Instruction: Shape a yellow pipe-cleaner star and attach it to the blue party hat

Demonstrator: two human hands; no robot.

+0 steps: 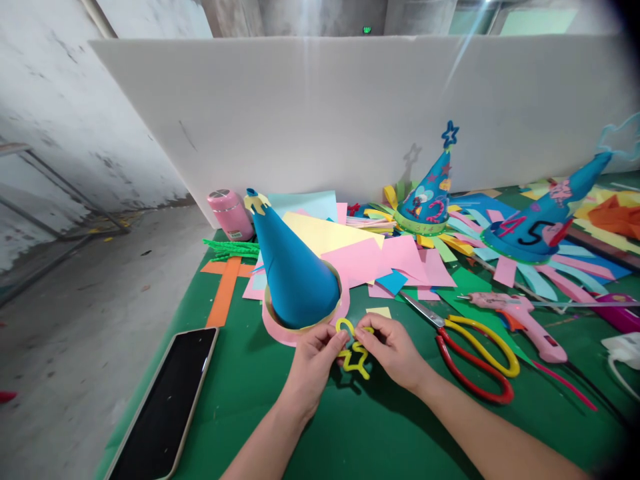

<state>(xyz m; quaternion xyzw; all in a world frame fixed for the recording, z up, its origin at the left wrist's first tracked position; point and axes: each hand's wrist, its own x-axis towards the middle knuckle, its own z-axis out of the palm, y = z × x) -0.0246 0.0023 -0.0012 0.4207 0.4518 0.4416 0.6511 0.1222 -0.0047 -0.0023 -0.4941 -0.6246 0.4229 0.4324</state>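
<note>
A bent yellow pipe cleaner (356, 367), zigzagged in its lower part and looped at the top, is held between both hands above the green table. My left hand (320, 353) pinches its left side between thumb and fingers. On the other side, my right hand (387, 347) pinches it close to the loop. Just behind my hands stands a blue paper cone hat (295, 273) with a pink brim (273, 330) and a pale yellow collar near its tip. The fingertips cover parts of the pipe cleaner.
Scissors (445, 323) and a pink glue gun (525, 320) lie to the right. A phone (163, 400) lies at the left edge. Decorated cone hats (430, 193) (550, 217), paper sheets (360, 257), green pipe cleaners (233, 249) and a pink jar (231, 215) stand or lie before a white board (300, 120).
</note>
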